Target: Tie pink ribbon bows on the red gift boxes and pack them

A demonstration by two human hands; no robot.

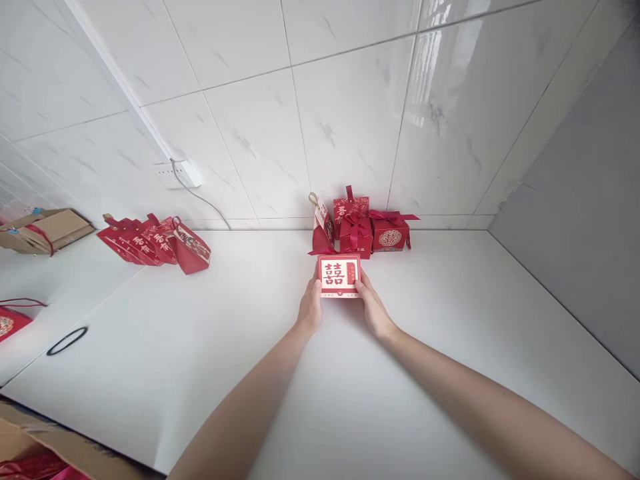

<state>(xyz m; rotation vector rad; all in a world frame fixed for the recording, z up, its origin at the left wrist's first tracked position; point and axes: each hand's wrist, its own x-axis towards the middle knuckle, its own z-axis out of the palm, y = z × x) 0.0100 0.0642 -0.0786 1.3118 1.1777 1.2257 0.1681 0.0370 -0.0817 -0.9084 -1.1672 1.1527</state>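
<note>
Between my two hands is a red and cream gift box (340, 275) with large red characters on its front. My left hand (311, 300) grips its left side, the thumb at the front edge. On its right side my right hand (374, 303) grips it the same way. Just behind stand a red box with a ribbon bow (356, 239), another bowed red box with a round gold emblem (393, 235), a taller red box (345, 208) and a narrow red bag-shaped box (323, 223). The fingers behind the held box are hidden.
A row of red gift boxes (155, 241) leans together at the left. Further left are a brown cardboard piece (50, 230), a red box (13, 323) and a black ring (67, 341) on the white table (200, 360). A tiled wall (240, 140) with a socket (177, 175) rises behind.
</note>
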